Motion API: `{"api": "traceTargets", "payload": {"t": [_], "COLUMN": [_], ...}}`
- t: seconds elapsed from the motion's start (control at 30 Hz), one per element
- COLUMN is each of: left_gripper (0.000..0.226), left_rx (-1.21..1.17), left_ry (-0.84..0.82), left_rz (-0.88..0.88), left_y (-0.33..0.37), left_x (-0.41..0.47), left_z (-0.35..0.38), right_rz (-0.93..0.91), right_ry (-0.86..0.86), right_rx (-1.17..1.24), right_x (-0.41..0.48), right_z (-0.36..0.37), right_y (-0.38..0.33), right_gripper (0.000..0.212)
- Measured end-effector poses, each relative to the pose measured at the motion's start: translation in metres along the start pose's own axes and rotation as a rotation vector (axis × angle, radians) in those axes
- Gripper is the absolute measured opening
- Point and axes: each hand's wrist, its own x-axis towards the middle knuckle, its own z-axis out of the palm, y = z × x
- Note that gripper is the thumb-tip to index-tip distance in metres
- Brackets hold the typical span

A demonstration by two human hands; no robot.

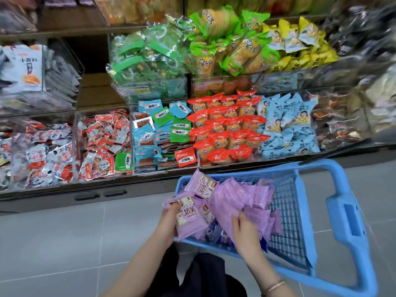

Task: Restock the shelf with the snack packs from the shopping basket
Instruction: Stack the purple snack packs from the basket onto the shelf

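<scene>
Open floor ahead of you, crowded bins beyond

In the shopping basket point(287, 211) purple packs point(235, 196) crowd the left; the right half lies open to the mesh, with the blue handle point(347, 213) barring that side. Bare floor point(64, 228) separates basket from shelf point(53, 190). Clear bin walls point(75, 133) split the heaped lower row; above, left of the green packs point(147, 54), one bay point(94, 82) stands open to you.
</scene>
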Motion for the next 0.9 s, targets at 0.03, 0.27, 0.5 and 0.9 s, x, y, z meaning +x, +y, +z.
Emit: {"api": "traceTargets", "payload": {"t": [0.03, 0.27, 0.5, 0.9], "left_gripper": [0.031, 0.032, 0.035, 0.046], "left_rx": [0.014, -0.06, 0.106, -0.018], "left_ry": [-0.02, -0.171, -0.181, -0.197], "left_rz": [-0.002, -0.087, -0.114, -0.064], "left_y": [-0.001, -0.001, -0.001, -0.007], "left_x": [-0.001, -0.012, -0.011, -0.009], "left_z": [0.006, 0.024, 0.021, -0.003], "right_rz": [-0.104, -0.629, -0.144, 0.268], "right_ry": [0.028, -0.07, -0.017, -0.383], "right_rx": [0.001, -0.21, 0.573, 0.842], "right_x": [-0.007, -0.034, -0.02, 0.017], "right_z": [-0.003, 0.0, -0.008, 0.027], "right_y": [-0.009, -0.035, -0.038, -0.024], "right_gripper": [0.034, 0.05, 0.047, 0.022]}}
